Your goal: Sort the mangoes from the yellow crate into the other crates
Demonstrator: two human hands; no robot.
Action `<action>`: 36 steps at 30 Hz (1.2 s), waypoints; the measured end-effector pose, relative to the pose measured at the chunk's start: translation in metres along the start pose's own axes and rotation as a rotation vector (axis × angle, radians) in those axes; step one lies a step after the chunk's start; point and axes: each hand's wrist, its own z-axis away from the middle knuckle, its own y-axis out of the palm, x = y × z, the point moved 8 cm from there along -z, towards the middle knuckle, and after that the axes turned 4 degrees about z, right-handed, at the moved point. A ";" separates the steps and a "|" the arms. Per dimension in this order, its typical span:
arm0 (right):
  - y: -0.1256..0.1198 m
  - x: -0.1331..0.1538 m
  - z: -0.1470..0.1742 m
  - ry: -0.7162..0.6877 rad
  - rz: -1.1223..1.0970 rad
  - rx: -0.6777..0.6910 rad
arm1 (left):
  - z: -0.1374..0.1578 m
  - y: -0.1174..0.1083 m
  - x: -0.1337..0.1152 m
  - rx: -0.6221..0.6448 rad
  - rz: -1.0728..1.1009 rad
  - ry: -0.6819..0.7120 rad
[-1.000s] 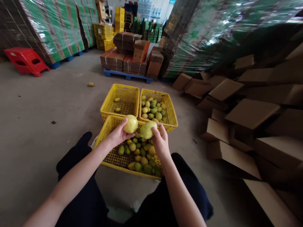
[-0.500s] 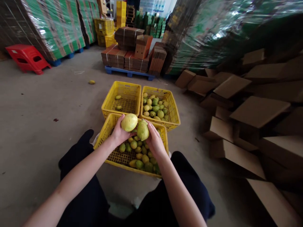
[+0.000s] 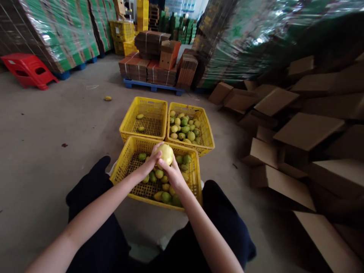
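Note:
Above the near yellow crate (image 3: pixel 196 182), my left hand (image 3: pixel 151 162) and my right hand (image 3: pixel 173 175) are closed around one pale yellow lemon (image 3: pixel 165 154). The left fingers wrap its left side, and the right thumb presses its lower front. Whether a second lemon is hidden behind the hands I cannot tell. Below them, several green and yellow lemons (image 3: pixel 166 197) lie in the crate, mostly in its middle and right. Part of this pile is covered by my hands and forearms.
Beyond stand two more yellow crates: the left one (image 3: pixel 122 127) holds two lemons, the right one (image 3: pixel 211 132) several. A lone lemon (image 3: pixel 108 98) lies on the floor. Cardboard boxes (image 3: pixel 308 131) crowd the right. A red stool (image 3: pixel 30 71) and a loaded blue pallet (image 3: pixel 153 86) stand farther back.
The yellow lemon has moved right, and my right hand has come onto it. The greenish lemon that my right hand held is no longer seen in it. The view has shifted slightly.

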 end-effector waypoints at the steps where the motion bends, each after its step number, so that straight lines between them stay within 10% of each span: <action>1: -0.001 0.000 0.001 0.000 0.009 -0.026 | -0.001 0.002 0.000 0.009 0.025 -0.037; 6: -0.007 0.002 0.001 0.000 -0.068 -0.058 | -0.006 0.005 0.006 -0.055 -0.004 -0.234; 19: -0.009 0.022 0.000 -0.002 -0.056 0.186 | -0.003 0.005 -0.032 0.040 -0.408 -0.089; 27: -0.032 0.069 0.002 -0.504 0.606 -0.198 | 0.002 0.006 -0.074 -0.062 -0.314 0.312; 36: -0.031 0.092 0.021 -0.775 0.798 -0.284 | 0.015 0.030 -0.063 0.126 -0.226 0.306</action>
